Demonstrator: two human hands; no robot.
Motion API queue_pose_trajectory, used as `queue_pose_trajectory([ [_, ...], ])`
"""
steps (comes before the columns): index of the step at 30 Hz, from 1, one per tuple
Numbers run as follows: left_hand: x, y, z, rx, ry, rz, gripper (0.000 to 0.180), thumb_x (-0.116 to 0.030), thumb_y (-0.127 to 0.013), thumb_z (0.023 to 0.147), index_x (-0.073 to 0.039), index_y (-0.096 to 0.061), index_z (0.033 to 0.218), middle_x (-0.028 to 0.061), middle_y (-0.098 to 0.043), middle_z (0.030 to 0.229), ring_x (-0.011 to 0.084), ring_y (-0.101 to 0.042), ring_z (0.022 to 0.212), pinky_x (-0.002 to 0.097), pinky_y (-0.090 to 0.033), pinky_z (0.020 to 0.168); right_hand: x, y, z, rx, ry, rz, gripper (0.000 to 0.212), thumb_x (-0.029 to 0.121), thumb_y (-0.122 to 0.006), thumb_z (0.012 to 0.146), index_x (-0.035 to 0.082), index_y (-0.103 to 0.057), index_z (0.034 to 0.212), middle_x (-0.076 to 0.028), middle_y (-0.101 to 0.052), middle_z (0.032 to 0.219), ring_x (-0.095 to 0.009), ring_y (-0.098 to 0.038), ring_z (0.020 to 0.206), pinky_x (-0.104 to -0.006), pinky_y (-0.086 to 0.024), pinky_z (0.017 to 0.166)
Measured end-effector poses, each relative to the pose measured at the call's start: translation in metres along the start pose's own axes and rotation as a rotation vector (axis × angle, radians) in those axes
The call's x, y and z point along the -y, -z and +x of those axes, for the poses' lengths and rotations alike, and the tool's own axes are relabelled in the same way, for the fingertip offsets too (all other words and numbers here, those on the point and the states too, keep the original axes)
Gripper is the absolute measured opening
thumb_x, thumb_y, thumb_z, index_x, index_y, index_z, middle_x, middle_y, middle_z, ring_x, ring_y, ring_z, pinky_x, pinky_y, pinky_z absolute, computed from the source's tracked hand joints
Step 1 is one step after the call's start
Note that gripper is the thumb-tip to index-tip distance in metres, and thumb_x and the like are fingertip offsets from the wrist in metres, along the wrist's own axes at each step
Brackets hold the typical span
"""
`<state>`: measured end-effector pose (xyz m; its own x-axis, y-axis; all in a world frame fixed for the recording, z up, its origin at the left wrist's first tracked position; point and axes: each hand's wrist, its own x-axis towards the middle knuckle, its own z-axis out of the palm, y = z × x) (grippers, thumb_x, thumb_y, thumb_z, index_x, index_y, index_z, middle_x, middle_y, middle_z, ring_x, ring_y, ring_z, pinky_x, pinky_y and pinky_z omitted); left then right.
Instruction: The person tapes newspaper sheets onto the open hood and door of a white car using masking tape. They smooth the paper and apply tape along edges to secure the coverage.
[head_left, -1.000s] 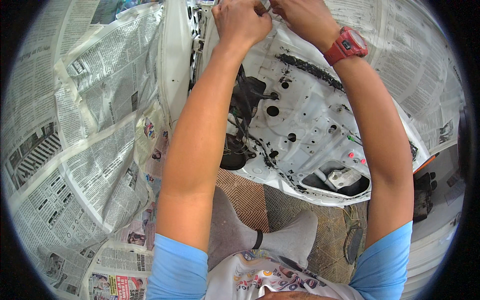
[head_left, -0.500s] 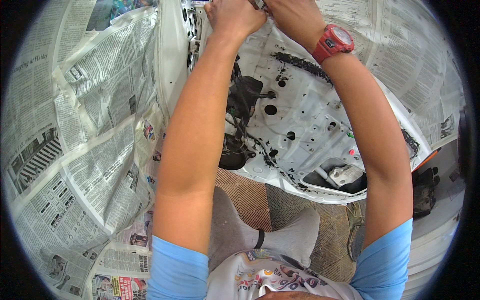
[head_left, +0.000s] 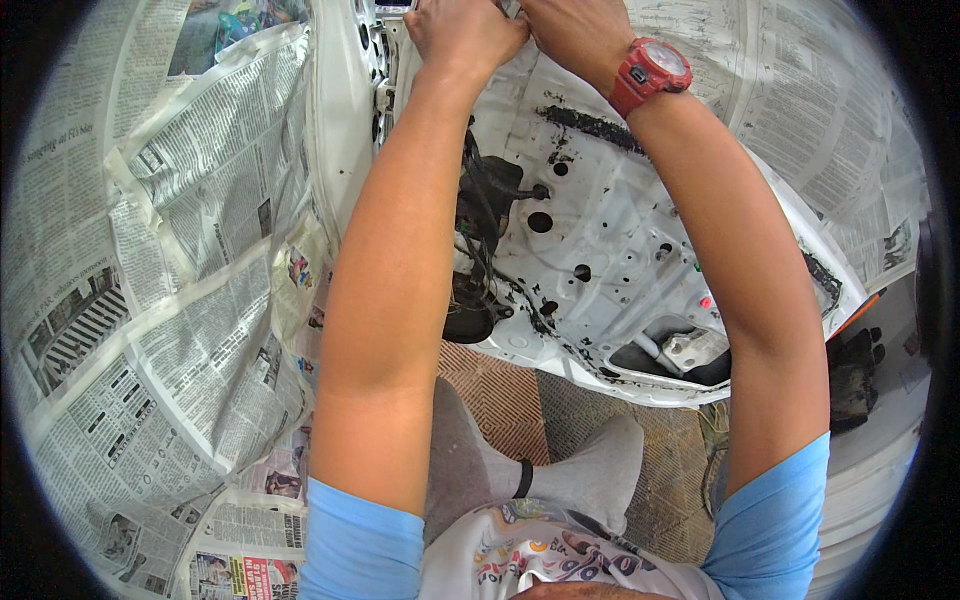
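The white car door [head_left: 625, 215] shows between the forearms [head_left: 395, 240]. It looks like stiff sheet metal, likely heavy, best held by its rim, clear of the black wiring [head_left: 484, 200]. Both arms reach far forward; the left hand [head_left: 462, 36] and right hand [head_left: 578, 38] bend close together, fingers partly cut off, so their grip cannot be told.

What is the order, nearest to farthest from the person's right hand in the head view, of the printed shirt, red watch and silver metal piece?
1. Red watch: just behind the right hand.
2. Silver metal piece: low in the white panel.
3. Printed shirt: at the bottom edge.
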<state>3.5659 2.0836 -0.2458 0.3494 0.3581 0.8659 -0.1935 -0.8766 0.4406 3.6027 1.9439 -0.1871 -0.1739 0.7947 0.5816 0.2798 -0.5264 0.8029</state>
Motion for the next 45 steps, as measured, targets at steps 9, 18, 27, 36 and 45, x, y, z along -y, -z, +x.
queue_pose_trajectory([
  [9, 0.001, 0.005, -0.003, 0.000, 0.005, 0.210, 0.038, -0.045, -0.088, 0.081, -0.011, -0.087, 0.098, 0.0157, -0.082, 0.097, 0.0362, -0.078, 0.098, 0.0488, -0.058, 0.092, -0.022, 0.032, -0.014, -0.042, -0.257, 0.255, 0.032, 0.021, -0.089, 0.077, 0.009, -0.076, 0.105, -0.018, -0.062, 0.124, -0.040, -0.054, 0.128, -0.0562, -0.044, 0.109],
  [18, 0.016, -0.006, -0.004, -0.053, -0.111, 0.182, 0.039, -0.057, -0.089, 0.081, -0.020, -0.088, 0.093, 0.0064, -0.083, 0.089, 0.0334, -0.078, 0.091, 0.0478, -0.057, 0.093, -0.021, 0.022, -0.007, -0.176, -0.242, 0.251, 0.016, 0.020, -0.083, 0.085, 0.009, -0.079, 0.096, -0.016, -0.064, 0.119, -0.039, -0.054, 0.128, -0.0546, -0.043, 0.109],
  [27, 0.016, -0.008, -0.003, -0.033, -0.100, 0.182, 0.041, -0.058, -0.087, 0.083, -0.018, -0.087, 0.095, 0.0066, -0.083, 0.091, 0.0332, -0.077, 0.095, 0.0482, -0.055, 0.094, -0.024, 0.016, 0.003, -0.138, -0.166, 0.103, 0.016, 0.022, -0.081, 0.087, 0.008, -0.082, 0.094, -0.014, -0.066, 0.114, -0.035, -0.054, 0.123, -0.0531, -0.044, 0.106],
  [36, 0.018, -0.010, -0.004, -0.027, -0.092, 0.189, 0.043, -0.059, -0.086, 0.084, -0.019, -0.087, 0.099, 0.0066, -0.083, 0.095, 0.0317, -0.077, 0.099, 0.0469, -0.052, 0.100, -0.027, 0.016, 0.005, -0.103, -0.143, 0.039, 0.017, 0.023, -0.079, 0.088, 0.008, -0.080, 0.097, -0.014, -0.067, 0.113, -0.035, -0.055, 0.123, -0.0531, -0.044, 0.106],
  [45, 0.014, 0.001, 0.001, 0.099, -0.043, 0.210, 0.046, -0.063, -0.087, 0.081, -0.022, -0.088, 0.101, 0.0033, -0.084, 0.097, 0.0278, -0.078, 0.099, 0.0479, -0.056, 0.096, -0.043, 0.028, 0.012, -0.337, -0.257, 0.050, 0.023, 0.019, -0.082, 0.086, 0.009, -0.074, 0.104, -0.015, -0.066, 0.110, -0.036, -0.058, 0.118, -0.0515, -0.044, 0.104],
])
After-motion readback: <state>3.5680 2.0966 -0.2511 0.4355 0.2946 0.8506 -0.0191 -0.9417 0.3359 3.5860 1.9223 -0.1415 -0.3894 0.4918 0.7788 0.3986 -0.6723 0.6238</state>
